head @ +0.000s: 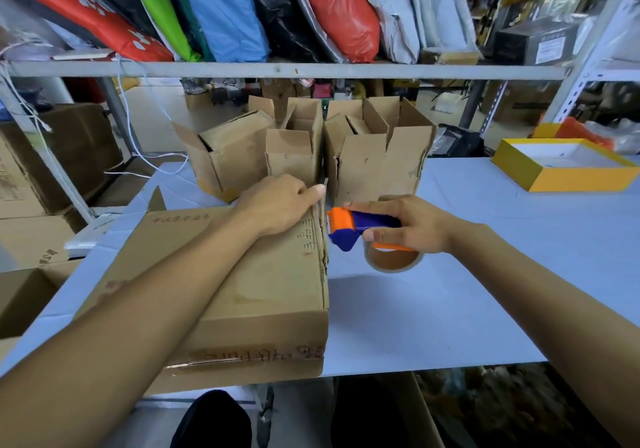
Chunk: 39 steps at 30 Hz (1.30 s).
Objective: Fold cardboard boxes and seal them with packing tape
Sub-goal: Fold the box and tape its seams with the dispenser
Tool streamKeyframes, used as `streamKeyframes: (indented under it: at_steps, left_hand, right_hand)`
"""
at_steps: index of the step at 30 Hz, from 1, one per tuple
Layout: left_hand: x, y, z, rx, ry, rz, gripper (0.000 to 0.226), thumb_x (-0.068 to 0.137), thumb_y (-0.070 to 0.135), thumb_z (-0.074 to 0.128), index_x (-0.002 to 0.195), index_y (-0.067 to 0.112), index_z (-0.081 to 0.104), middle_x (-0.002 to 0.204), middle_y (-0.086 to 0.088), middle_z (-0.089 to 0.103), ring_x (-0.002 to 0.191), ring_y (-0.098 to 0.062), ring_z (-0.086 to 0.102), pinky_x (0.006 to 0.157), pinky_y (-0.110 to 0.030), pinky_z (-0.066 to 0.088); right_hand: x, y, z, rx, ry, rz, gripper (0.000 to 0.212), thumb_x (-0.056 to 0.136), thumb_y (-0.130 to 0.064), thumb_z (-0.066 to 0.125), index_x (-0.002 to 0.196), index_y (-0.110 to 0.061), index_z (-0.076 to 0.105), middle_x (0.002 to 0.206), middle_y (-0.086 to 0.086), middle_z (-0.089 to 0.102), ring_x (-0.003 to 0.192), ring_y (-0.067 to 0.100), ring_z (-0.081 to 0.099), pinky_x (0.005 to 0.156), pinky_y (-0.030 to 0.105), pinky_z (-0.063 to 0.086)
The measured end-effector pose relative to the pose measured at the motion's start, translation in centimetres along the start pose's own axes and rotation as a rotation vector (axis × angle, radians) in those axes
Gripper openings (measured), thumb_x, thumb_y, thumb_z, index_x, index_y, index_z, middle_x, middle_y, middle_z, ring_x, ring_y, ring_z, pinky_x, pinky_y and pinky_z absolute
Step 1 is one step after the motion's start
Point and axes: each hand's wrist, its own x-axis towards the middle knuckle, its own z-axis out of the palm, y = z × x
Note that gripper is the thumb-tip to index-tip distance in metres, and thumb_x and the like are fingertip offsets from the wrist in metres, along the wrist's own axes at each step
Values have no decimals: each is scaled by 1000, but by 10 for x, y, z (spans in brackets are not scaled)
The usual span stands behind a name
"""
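You are pressing your left hand on the box at the middle left so it is staying flat. Your right hand is gripping the tape holder beside it, ready for taping.

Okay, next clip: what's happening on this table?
A person is taping up a cardboard box lying on the pale blue table. The left hand presses on the box's far right corner, while the right hand grips a blue and orange tape dispenser just beside the box's right edge. Behind them stand several open boxes, flaps up. A yellow tray sits at the far right.
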Motion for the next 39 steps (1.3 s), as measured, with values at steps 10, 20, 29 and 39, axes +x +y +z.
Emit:
streamKeyframes:
  at_steps: [10,20,29,39]
  left_hand:
    - [3,-13,-2,-89,-106,272,31,100,27,42,87,38,67,94,19,67,92,1,58,94,-39,45]
    - [2,-7,6,-112,-14,201,13,87,42,66,78,33,65,80,13,68,79,-4,60,77,-38,53]
    - [-1,-4,6,-117,-18,192,14,85,24,58,87,38,60,51,21,53,55,0,48,65,-31,43]
    - [1,-6,8,-147,-1,198,12,81,23,59,73,32,57,58,15,62,60,-5,52,76,-42,54]
  right_hand:
    - [2,-2,20,81,70,11,54,89,-58,51,141,-57,38,99,-11,56,96,-1,52,75,6,34]
    - [-9,-2,24,104,157,32,55,87,-64,47,140,-52,42,104,-20,57,99,0,54,79,13,39]
    - [-11,-2,21,70,190,50,54,87,-68,45,139,-52,45,103,-9,60,94,6,57,78,17,42]
    - [-29,22,21,30,125,44,50,87,-69,46,136,-57,46,89,-10,57,86,4,55,73,11,35]
